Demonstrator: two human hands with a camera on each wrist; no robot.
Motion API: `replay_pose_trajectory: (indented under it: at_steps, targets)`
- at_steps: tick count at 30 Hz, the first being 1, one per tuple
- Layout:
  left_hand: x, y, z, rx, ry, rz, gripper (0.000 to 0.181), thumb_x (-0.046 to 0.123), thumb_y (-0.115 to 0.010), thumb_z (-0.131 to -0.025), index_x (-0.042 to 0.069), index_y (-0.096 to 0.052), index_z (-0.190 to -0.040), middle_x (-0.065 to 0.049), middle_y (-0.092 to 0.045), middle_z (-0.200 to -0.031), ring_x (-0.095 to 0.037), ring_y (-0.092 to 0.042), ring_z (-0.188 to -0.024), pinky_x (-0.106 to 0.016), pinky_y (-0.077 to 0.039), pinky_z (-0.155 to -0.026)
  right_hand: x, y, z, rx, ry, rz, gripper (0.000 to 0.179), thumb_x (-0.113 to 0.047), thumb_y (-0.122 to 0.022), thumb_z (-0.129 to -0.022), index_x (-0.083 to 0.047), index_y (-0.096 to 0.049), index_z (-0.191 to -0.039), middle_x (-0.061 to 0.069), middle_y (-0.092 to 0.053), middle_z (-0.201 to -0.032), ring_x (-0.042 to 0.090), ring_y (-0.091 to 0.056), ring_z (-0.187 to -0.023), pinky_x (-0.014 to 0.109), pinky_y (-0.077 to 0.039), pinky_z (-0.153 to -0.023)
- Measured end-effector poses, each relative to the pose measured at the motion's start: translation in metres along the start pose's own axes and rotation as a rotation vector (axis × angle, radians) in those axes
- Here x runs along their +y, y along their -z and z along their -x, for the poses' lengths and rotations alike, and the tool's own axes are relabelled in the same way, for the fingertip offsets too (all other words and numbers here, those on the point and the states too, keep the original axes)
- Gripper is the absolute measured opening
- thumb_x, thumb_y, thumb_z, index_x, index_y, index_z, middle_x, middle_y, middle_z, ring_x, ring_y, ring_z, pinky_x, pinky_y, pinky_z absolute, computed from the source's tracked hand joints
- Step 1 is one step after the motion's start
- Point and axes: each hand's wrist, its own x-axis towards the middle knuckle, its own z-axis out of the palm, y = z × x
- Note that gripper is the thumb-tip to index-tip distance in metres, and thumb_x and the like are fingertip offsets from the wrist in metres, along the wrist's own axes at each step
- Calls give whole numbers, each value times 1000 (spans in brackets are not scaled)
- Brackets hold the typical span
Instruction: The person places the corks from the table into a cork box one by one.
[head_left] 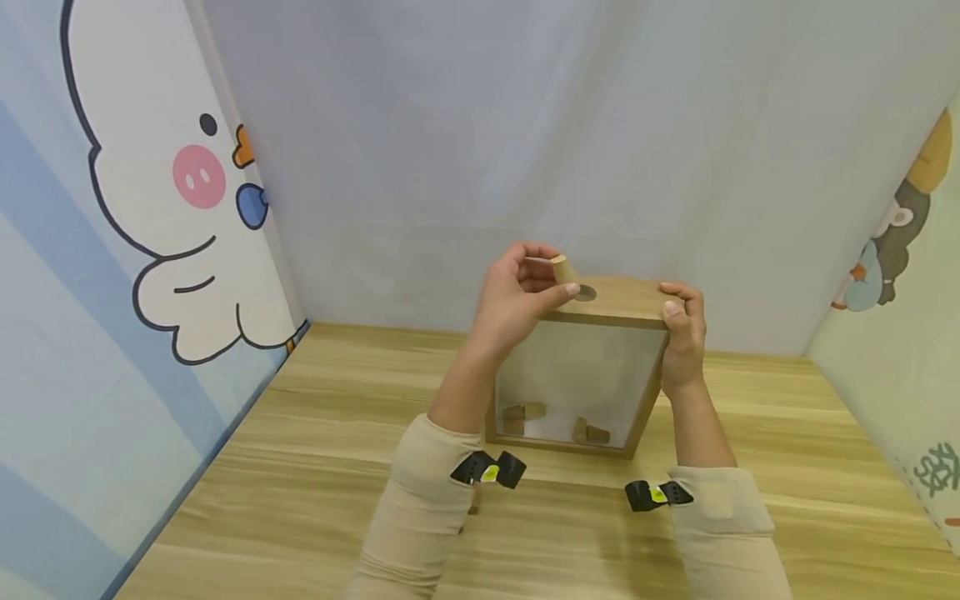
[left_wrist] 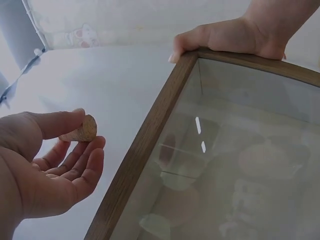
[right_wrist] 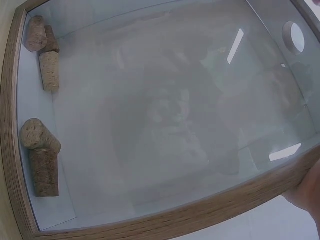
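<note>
My left hand (head_left: 513, 292), half curled, pinches a tapered cork (head_left: 565, 269), long axis tilted, just above the round hole (head_left: 588, 293) atop the wooden box (head_left: 632, 298); contact I can't judge. My right hand (head_left: 684, 342), farther off, grips the box's right top edge.

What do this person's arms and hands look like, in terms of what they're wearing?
The left hand and right hand are bare, without gloves. The left sleeve and right sleeve are pale beige, ending short of the wrists. At each cuff sits a black attachment with a yellow-green mark. No cables show.
</note>
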Motion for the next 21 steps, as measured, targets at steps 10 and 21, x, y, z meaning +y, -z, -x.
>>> replay_pose_trajectory:
  at_steps: [10,21]
  targets:
    - [3,-11,-30,-27,173,-194,32,1,-79,-72,9,-61,-98,-5,-63,-88,-19,-59,-81,-28,-49,-66,1,0,1,9,0,-11,26,-26,-42,-85,-20,-55,-107,4,-40,-119,20,-32,-105,36,-19,-88]
    - [10,-13,-47,-138,288,-335,34,2,-81,-68,9,-62,-95,-3,-63,-90,-18,-57,-85,-29,-45,-74,1,-1,0,9,15,-17,26,-25,-42,-86,-19,-55,-107,5,-42,-116,20,-34,-103,34,-22,-85]
